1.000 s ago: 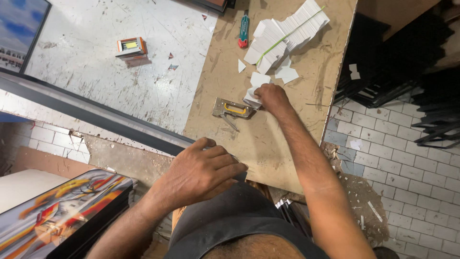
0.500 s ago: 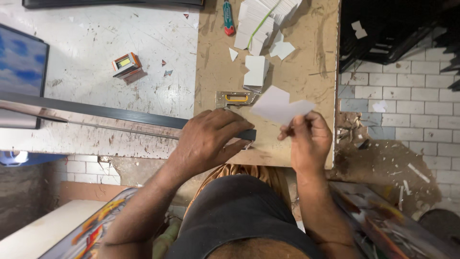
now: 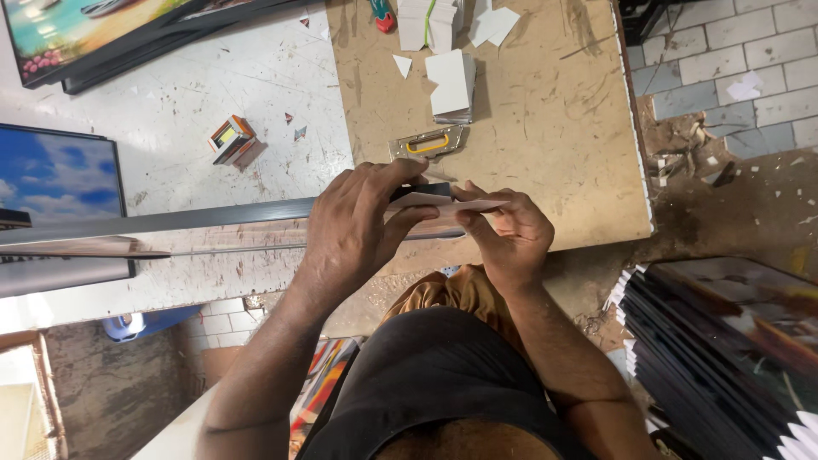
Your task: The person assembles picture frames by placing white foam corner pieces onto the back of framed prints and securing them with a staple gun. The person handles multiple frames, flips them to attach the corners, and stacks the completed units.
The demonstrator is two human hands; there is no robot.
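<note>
Left hand (image 3: 354, 226) clamped over frame corner (image 3: 419, 194) at counter (image 3: 545, 128) edge; right hand (image 3: 507, 234) pinching white card (image 3: 464, 204) onto it, apparently. Risk: card slipping askew if pinch loosens.

The left hand (image 3: 358, 226) lies palm down, knuckles up, its fingers curled forward and its thumb stretched toward the right hand's fingertips. The right hand (image 3: 511, 234) is half closed, thumb and forefinger pinched together just beside the left thumb. Both bare forearms angle inward from the body.
</note>
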